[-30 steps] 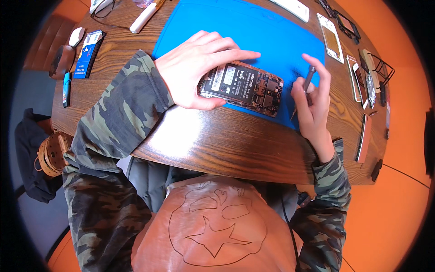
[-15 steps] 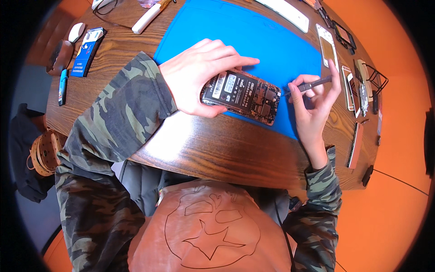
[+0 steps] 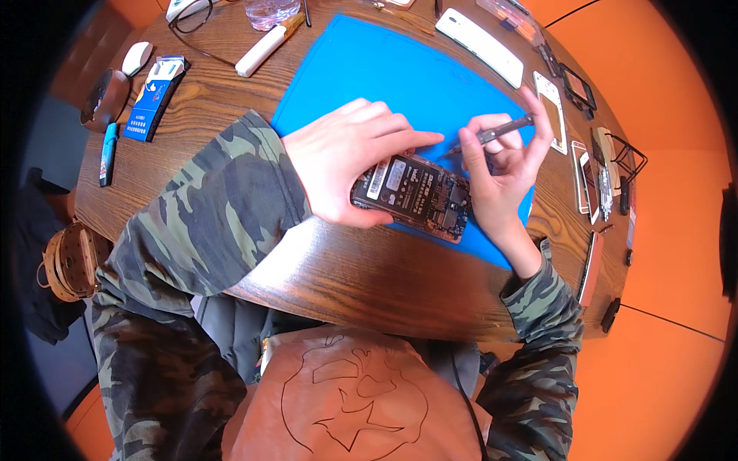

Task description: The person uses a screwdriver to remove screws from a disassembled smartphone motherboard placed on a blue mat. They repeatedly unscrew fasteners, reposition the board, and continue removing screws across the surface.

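An opened smartphone [image 3: 415, 194] lies on the blue mat [image 3: 346, 69], its black battery and circuit board showing. My left hand [image 3: 350, 157] grips the phone's left end, thumb along the near edge and fingers along the far side, index finger stretched out. In my right hand [image 3: 500, 165] is a slim dark screwdriver [image 3: 496, 131], pinched between thumb and fingers. Its tip points down at the phone's far edge, near the board; whether it touches cannot be made out.
On the right lie phone parts and frames, among them a white panel [image 3: 480, 48] and a white phone frame [image 3: 550, 111]. To the left are a blue box [image 3: 156, 100], a turquoise lighter [image 3: 108, 154] and a white-handled tool [image 3: 261, 50]. Eyeglasses [image 3: 192, 19] rest at the far left.
My right hand has brought the screwdriver leftward, from beside the phone's right end to its far edge. My left hand keeps its grip on the phone. The whole view has shifted slightly.
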{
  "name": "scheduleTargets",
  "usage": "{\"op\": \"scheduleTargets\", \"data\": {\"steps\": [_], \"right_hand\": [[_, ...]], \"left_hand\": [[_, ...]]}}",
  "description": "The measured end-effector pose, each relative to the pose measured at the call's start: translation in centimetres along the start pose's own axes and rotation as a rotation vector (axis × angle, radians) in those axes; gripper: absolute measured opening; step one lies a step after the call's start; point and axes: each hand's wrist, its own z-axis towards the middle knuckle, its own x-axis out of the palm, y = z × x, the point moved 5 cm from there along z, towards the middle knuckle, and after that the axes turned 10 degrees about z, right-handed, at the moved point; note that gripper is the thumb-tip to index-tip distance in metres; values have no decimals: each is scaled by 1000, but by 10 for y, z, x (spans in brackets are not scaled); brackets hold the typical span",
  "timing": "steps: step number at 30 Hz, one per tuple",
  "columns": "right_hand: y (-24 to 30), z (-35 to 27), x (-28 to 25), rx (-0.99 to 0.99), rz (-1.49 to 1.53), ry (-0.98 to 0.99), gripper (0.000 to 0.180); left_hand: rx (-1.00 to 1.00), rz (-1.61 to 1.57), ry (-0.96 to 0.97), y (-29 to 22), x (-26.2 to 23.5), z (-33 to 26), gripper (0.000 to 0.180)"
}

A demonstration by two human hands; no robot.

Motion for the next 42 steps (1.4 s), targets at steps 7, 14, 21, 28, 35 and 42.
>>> {"op": "scheduleTargets", "data": {"steps": [7,14,21,28,35,42], "right_hand": [[5,-3,10,-179,-93,172,72],[0,-4,9,-181,-86,166,66],[9,2,15,-185,-151,279,57],[6,-5,12,-177,-82,200,56],[-2,-5,4,-40,-54,80,59],[2,-4,9,-197,-138,127,55]], "left_hand": [[-10,74,-15,5,-1,-1,83],[-5,64,11,7,1,-2,92],[-22,42,5,7,2,-4,91],[8,59,-42,7,2,-5,91],[21,66,-46,9,4,-6,92],[14,72,-36,8,4,-6,93]]}}
